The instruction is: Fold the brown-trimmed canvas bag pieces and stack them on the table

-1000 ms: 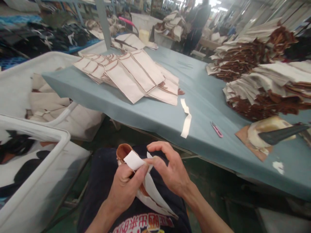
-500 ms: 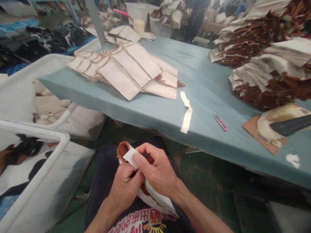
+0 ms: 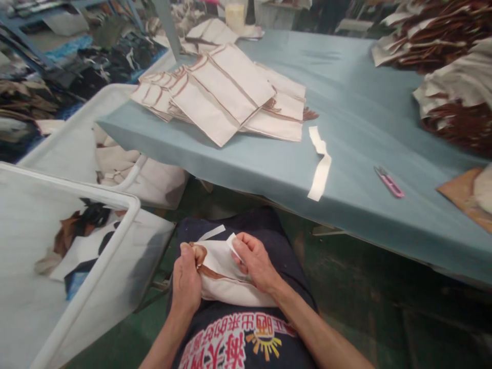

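Note:
A cream piece with a brown inner side (image 3: pixel 219 259) lies across my lap, its left end bunched. My left hand (image 3: pixel 186 277) grips that bunched end, thumb pressed on top. Above the piece's right part, my right hand (image 3: pixel 255 259) pinches a short white strip (image 3: pixel 232 247) between thumb and fingers. How the strip joins the piece, if it does, I cannot tell. A thin white strip end (image 3: pixel 212 233) shows beyond the piece's far edge, against the dark cloth on my lap.
On the blue-covered table (image 3: pixel 269 171) are stacked cream panels (image 3: pixel 226 87), a crinkled pale strip (image 3: pixel 320 166) and pink thread snips (image 3: pixel 389 182). Brown-and-cream piles (image 3: pixel 457 102) stand at the right. White bins (image 3: pixel 132 205) holding scraps are at my left.
My hands, close together before, are now apart, the left at the bunched end, the right farther along with the white strip. The cream piece now lies crosswise. The view has shifted right-to-left.

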`<act>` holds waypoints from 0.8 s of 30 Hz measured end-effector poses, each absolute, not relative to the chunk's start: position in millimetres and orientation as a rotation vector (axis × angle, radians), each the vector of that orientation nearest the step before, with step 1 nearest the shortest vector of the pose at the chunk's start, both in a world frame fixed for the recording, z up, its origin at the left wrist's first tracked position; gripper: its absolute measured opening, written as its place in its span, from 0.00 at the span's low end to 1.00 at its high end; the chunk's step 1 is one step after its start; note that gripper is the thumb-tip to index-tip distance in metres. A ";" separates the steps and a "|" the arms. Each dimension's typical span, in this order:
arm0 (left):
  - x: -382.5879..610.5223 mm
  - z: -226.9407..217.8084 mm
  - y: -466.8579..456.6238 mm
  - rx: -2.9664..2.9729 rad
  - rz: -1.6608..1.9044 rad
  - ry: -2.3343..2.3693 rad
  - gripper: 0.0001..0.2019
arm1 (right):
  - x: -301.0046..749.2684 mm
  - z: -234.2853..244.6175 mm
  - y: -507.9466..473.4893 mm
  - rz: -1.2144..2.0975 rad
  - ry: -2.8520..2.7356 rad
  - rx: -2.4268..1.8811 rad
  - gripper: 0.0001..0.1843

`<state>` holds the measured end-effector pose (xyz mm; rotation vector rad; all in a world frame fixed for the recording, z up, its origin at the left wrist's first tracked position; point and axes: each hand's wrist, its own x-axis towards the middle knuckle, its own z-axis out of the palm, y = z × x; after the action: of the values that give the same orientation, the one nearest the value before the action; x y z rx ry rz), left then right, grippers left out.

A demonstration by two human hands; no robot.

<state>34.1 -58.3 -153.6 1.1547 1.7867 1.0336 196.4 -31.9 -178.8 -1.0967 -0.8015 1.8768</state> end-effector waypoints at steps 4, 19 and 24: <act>24.0 -158.3 -76.8 1.145 0.964 1.752 0.42 | 190.5 -192.5 -47.8 1.923 -0.813 -1.134 0.33; 7.0 -112.1 -83.0 1.360 0.674 1.522 0.18 | 228.0 -151.3 -46.8 1.652 -1.095 -1.324 0.21; 13.0 -87.6 -61.9 1.421 0.640 1.387 0.18 | 237.1 -88.3 -59.1 1.538 -1.336 -1.328 0.15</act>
<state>13.0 -61.9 -87.6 1.4207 1.3871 0.6400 237.1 -59.1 -88.3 -1.3278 -1.3363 1.5379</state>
